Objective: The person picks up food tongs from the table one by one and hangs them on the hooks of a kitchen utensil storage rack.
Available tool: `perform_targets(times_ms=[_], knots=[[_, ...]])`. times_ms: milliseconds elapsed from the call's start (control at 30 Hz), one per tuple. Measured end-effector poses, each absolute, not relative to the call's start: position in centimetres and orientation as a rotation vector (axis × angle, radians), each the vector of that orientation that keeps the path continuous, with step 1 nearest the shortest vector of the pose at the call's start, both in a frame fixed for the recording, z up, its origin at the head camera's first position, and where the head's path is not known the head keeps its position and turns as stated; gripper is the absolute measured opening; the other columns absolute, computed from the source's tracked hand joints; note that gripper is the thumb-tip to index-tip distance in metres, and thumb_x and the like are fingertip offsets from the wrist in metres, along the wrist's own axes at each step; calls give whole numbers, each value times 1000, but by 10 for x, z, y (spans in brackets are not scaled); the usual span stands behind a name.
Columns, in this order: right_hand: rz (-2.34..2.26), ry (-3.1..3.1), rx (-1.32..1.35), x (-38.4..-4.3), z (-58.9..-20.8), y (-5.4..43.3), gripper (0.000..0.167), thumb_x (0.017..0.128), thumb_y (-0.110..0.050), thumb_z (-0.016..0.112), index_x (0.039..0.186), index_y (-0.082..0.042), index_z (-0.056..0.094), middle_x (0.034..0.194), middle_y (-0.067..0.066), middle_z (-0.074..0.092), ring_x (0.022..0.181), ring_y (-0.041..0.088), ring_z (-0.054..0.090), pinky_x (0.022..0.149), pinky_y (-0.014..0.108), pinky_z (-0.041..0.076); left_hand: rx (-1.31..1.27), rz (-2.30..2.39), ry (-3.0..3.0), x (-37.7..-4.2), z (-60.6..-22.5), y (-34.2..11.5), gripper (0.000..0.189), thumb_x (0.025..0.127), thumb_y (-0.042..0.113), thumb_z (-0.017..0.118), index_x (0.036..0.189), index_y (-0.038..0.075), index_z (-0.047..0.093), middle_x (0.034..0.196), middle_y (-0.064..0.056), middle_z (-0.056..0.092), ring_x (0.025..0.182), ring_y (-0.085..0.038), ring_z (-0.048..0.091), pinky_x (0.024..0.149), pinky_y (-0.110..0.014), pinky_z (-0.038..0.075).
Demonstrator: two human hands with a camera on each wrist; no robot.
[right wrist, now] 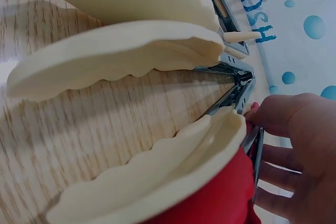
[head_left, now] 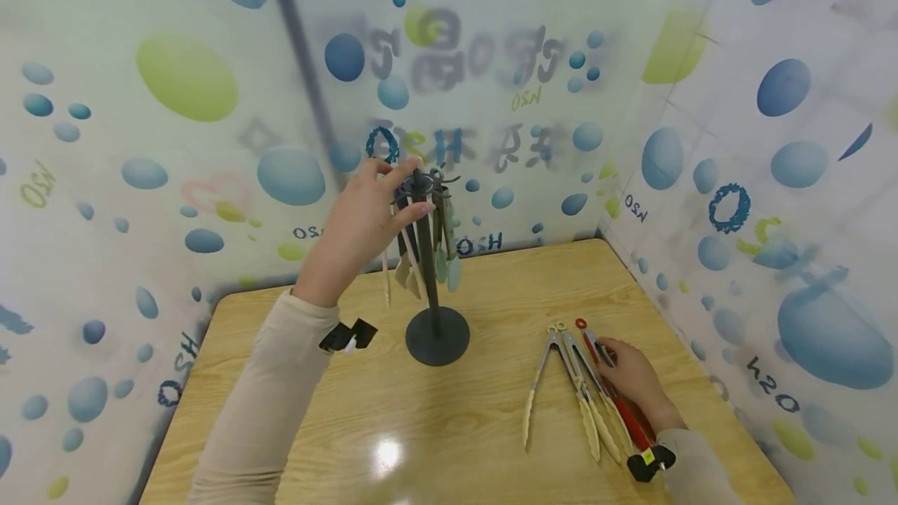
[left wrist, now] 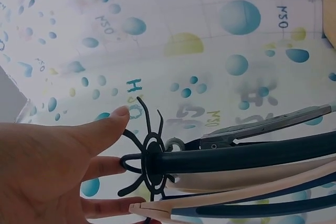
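Note:
My left hand [head_left: 361, 213] reaches up to a dark upright utensil stand [head_left: 438, 337]; its thumb and fingers curl round the hooked ring at the top, as the left wrist view shows closely. From the hooks hang several utensils, including metal tongs [left wrist: 220, 139] and a utensil with a pale pink handle [left wrist: 210, 198]. At the right, my right hand [head_left: 631, 372] grips the metal arms of red-tipped tongs [right wrist: 212, 198] lying on the table. Beside them lie cream-tipped tongs [head_left: 543, 380], spread wide, and a second cream-tipped pair [head_left: 585, 400].
The wooden table [head_left: 449, 427] meets a wall covering [head_left: 210, 139] with blue and green spots behind it, and another patterned wall [head_left: 772, 178] stands along its right side. A strap-on wrist camera [head_left: 348, 336] sits at the left sleeve.

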State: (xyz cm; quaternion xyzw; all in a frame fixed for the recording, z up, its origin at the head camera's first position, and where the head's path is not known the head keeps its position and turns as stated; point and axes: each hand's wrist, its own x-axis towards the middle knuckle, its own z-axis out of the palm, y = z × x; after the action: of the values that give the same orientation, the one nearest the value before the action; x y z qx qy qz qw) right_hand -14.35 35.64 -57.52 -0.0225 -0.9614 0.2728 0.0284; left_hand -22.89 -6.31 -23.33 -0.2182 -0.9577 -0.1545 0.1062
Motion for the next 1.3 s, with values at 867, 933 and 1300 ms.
perform_targets(times_ms=[867,933,1300], knots=[[795,-2948,-92,-156,-555,349,56,88,-7,62,142,2,50,114,32,61,52,15,45,46,29,37,-590,-354,-2764,-222,-234,-53,75,93,55,56,157,27,28,139,-20,42,111,-38,51,81,-45,53],[838,-2912,-74,-157,-548,349,56,90,-7,61,144,1,49,115,31,61,45,13,44,42,28,38,-598,-346,-2748,-222,-235,-54,75,93,55,56,157,27,29,138,-20,43,108,-38,52,79,-45,53],[821,-2759,65,-176,-497,330,56,92,-8,65,145,-7,50,123,26,63,79,25,61,51,25,40,-621,-315,-2710,-221,-236,-56,74,92,53,56,156,26,32,133,-20,47,97,-33,52,73,-42,52]])
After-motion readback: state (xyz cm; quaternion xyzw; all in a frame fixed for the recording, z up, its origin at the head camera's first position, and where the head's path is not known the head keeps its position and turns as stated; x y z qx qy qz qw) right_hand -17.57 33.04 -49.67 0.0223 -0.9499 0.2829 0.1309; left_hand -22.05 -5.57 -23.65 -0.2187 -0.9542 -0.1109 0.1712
